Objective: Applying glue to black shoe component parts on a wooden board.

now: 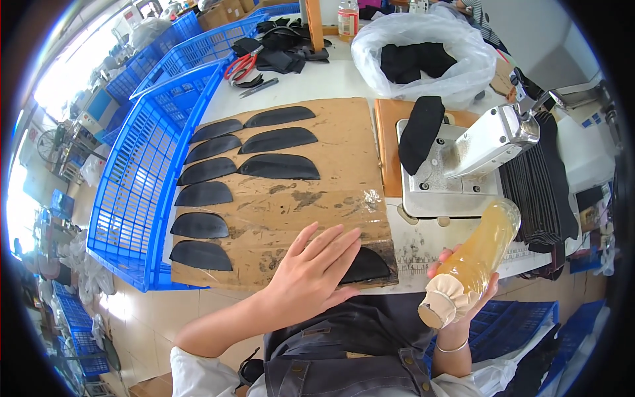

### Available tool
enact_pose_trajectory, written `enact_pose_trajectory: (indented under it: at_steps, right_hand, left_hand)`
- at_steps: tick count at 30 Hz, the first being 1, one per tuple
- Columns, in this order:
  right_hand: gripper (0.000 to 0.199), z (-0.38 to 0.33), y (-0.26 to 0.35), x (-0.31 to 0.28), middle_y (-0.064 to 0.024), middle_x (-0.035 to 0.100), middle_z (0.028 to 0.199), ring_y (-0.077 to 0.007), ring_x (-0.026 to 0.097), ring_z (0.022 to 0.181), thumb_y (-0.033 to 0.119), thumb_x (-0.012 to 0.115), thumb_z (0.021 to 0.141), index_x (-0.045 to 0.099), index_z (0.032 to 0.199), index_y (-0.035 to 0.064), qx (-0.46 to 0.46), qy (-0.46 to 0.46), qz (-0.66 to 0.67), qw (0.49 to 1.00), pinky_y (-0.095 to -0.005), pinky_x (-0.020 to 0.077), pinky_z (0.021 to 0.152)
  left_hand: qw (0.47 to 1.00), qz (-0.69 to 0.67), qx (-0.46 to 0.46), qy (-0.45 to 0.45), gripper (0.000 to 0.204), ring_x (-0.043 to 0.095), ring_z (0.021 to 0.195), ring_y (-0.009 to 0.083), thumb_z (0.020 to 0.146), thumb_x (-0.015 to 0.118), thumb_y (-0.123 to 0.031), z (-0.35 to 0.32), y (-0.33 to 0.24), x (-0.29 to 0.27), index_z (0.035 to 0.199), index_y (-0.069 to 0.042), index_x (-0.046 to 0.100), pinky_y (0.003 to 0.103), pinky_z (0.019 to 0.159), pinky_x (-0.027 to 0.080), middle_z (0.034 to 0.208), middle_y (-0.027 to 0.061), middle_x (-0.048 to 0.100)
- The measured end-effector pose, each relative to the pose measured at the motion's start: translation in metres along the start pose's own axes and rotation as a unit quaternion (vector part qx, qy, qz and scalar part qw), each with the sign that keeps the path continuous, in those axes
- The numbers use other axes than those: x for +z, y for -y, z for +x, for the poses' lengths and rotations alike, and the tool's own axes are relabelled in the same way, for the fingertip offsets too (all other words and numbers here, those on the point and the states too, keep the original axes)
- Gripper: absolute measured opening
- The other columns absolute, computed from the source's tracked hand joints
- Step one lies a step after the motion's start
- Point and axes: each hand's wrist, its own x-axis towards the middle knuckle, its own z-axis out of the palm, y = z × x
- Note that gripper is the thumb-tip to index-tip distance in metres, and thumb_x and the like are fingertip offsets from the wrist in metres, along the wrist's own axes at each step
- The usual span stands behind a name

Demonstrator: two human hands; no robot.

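1. Our left hand (312, 272) is open, fingers extended, holding nothing we can see; it partly covers a black curved piece (372, 266) at the cardboard's (347, 149) near right corner.
2. Our right hand (467, 323) is wrapped around a bottle (488, 231) of yellowish liquid, tilted with its cloth-covered end (444, 301) down.
3. We see nine similar pieces (279, 167) in two columns on the cardboard, left of our left hand and beyond it.
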Motion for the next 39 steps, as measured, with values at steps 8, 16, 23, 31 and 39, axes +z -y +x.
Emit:
enact_pose_trajectory:
  at_steps: [8, 16, 23, 31, 39]
  right_hand:
    - [0.075, -0.002, 0.000, -0.004, -0.0218, 0.054, 0.106, -0.0399, 0.060, 0.087, 0.066, 0.044, 0.080, 0.040, 0.122, 0.0035, 0.030, 0.000, 0.027, 0.999, -0.0447, 0.0544, 0.066]
    - [0.078, 0.002, -0.018, 0.016, -0.0167, 0.051, 0.115, -0.0359, 0.058, 0.097, 0.069, 0.043, 0.079, 0.040, 0.124, 0.0059, 0.082, 0.069, 0.163, 0.981, -0.0644, 0.0320, 0.095]
    - [0.079, 0.003, -0.030, 0.019, -0.0138, 0.048, 0.118, -0.0348, 0.058, 0.098, 0.069, 0.042, 0.079, 0.039, 0.128, 0.0078, 0.128, 0.064, 0.141, 0.980, -0.0655, 0.0235, 0.100]
    - [0.079, 0.004, -0.027, 0.019, -0.0122, 0.050, 0.118, -0.0338, 0.059, 0.098, 0.071, 0.041, 0.078, 0.040, 0.127, 0.0084, 0.137, 0.043, 0.134, 0.980, -0.0659, 0.0235, 0.100]
    - [0.080, 0.000, -0.027, 0.017, -0.0169, 0.052, 0.114, -0.0344, 0.060, 0.095, 0.070, 0.037, 0.081, 0.039, 0.126, 0.0048, 0.118, -0.009, 0.090, 0.989, -0.0566, 0.0469, 0.082]
  left_hand:
    - [0.996, -0.058, 0.006, -0.068, 0.048, 0.054, 0.106, 0.0270, 0.065, 0.078, -0.030, -0.003, 0.004, 0.004, 0.099, -0.006, 0.055, 0.046, 0.097, 0.036, 0.105, 0.0066, 0.060]
    - [0.994, -0.092, -0.033, -0.059, 0.058, 0.051, 0.100, 0.0273, 0.068, 0.075, -0.028, 0.004, 0.002, 0.003, 0.114, -0.007, 0.048, 0.045, 0.099, 0.032, 0.095, 0.0085, 0.055]
    - [0.983, -0.100, -0.067, -0.138, 0.059, 0.045, 0.115, 0.0315, 0.063, 0.079, -0.022, -0.005, 0.004, 0.005, 0.110, -0.007, 0.046, 0.049, 0.102, 0.029, 0.124, 0.0142, 0.046]
    - [0.972, -0.080, -0.098, -0.195, 0.056, 0.046, 0.114, 0.0316, 0.064, 0.079, -0.023, -0.012, -0.003, 0.019, 0.108, -0.007, 0.048, 0.049, 0.100, 0.030, 0.123, 0.0122, 0.048]
    - [0.987, -0.034, -0.093, -0.126, 0.055, 0.050, 0.103, 0.0240, 0.065, 0.077, -0.028, -0.011, -0.008, 0.009, 0.113, -0.011, 0.054, 0.048, 0.099, 0.031, 0.111, 0.0064, 0.051]
